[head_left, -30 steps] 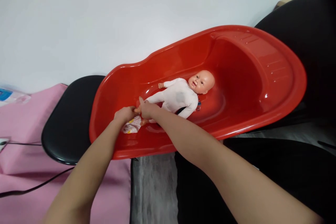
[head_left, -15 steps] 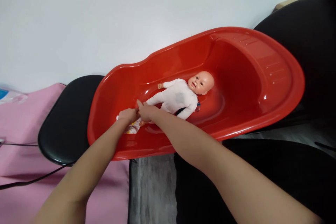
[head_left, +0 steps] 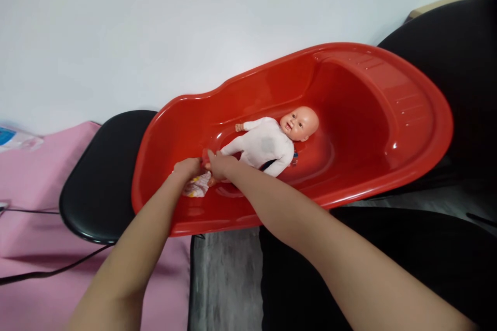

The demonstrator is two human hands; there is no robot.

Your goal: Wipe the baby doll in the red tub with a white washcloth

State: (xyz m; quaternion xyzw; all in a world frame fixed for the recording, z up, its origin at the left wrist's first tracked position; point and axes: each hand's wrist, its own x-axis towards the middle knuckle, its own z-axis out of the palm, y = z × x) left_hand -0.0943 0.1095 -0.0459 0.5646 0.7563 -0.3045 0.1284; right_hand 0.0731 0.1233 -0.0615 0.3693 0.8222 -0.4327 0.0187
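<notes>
A baby doll (head_left: 267, 142) in a white suit lies on its back inside a red plastic baby tub (head_left: 407, 108), head toward the right. My left hand (head_left: 187, 168) and my right hand (head_left: 219, 164) meet at the doll's feet, fingers closed. My right hand grips the doll's leg. My left hand pinches a small white printed cloth (head_left: 198, 186) bunched under the feet.
The tub rests across a black stool (head_left: 97, 186) at the left and a black seat (head_left: 462, 62) at the right. A pink sheet (head_left: 34, 227) with a black cable (head_left: 46, 274) lies at the left. A white wall stands behind. A grey floor strip (head_left: 225, 284) shows below.
Both hands stay together at the doll's feet with only slight shifts. The view has drifted a little; the doll and tub keep their places.
</notes>
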